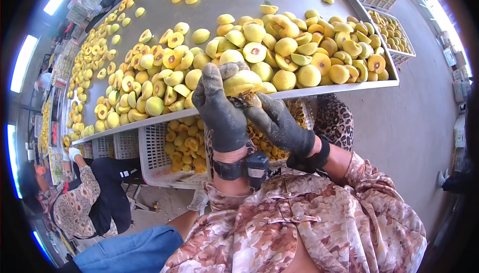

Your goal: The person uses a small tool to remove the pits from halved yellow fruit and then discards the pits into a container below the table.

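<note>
My left hand (220, 112), in a dark, soiled work glove, holds a yellow peach half (243, 83) over the near rim of the metal table. My right hand (280, 121), gloved the same way, has its fingertips at the lower edge of that fruit. Brown, wet-looking matter (253, 100) shows at these fingertips, beside a small dark object too hidden to name. Just beyond both hands lies a heap of halved yellow peaches (286, 46), some cut side up with brown hollows.
The metal table (157, 16) has a raised rim. Beneath it stand a white plastic crate (152, 157) of peach halves and a container of orange fruit pieces (262, 144). A co-worker (78, 213) sits at left. At right is another fruit-filled crate (402, 54).
</note>
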`<state>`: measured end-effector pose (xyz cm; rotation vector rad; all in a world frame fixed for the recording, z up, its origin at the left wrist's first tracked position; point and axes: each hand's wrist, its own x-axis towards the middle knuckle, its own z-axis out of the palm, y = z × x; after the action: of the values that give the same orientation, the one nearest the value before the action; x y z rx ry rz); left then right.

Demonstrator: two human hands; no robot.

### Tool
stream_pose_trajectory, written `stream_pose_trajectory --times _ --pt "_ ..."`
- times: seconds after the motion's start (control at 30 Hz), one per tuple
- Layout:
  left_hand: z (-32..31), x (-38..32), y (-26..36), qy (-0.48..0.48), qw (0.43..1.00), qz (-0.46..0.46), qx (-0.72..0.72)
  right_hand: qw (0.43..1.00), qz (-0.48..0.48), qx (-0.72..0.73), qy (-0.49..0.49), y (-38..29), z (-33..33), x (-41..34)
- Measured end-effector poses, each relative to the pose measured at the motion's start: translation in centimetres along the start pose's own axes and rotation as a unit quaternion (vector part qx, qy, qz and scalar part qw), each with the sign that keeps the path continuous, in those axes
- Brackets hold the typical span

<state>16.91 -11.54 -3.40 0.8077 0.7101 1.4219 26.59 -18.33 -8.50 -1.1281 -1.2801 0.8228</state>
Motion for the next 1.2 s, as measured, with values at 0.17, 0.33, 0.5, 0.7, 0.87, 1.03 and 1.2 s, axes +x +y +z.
stream_pose_trajectory --times 0.17,0.33,0.5,0.7,0.87,1.03,1.2 --pt "0.1 -0.3 0.2 -0.016 0.999 0.001 -0.042 0.997 -0.009 -0.079 -0.008 0.0 0.0 0.5" --pt "0.1 -1.0 0.6 -0.051 0.997 0.042 0.048 0.998 -0.038 -0.055 -0.023 -1.7 -0.1 -1.2" --pt "-0.1 -0.9 0.6 -0.086 0.994 -0.031 -0.057 0.971 0.146 0.151 -0.112 -2.7 -1.3 -1.6" --pt "-0.1 -1.7 1.0 -0.037 0.959 0.189 0.21 0.93 0.276 0.192 -0.15 -3.4 -2.0 -1.5" --pt "-0.6 -2.0 0.3 -0.12 0.993 0.002 -0.014 0.969 0.14 0.128 -0.157 -1.4 -1.8 -2.5" --pt "-2.2 -1.4 -1.0 -0.163 0.986 -0.011 0.017 0.985 -0.038 -0.006 -0.17 1.6 -2.3 -2.0" --pt "-3.5 -0.9 -2.5 -0.16 0.949 -0.146 -0.231 0.974 -0.072 -0.138 -0.163 0.9 -1.9 -2.6"
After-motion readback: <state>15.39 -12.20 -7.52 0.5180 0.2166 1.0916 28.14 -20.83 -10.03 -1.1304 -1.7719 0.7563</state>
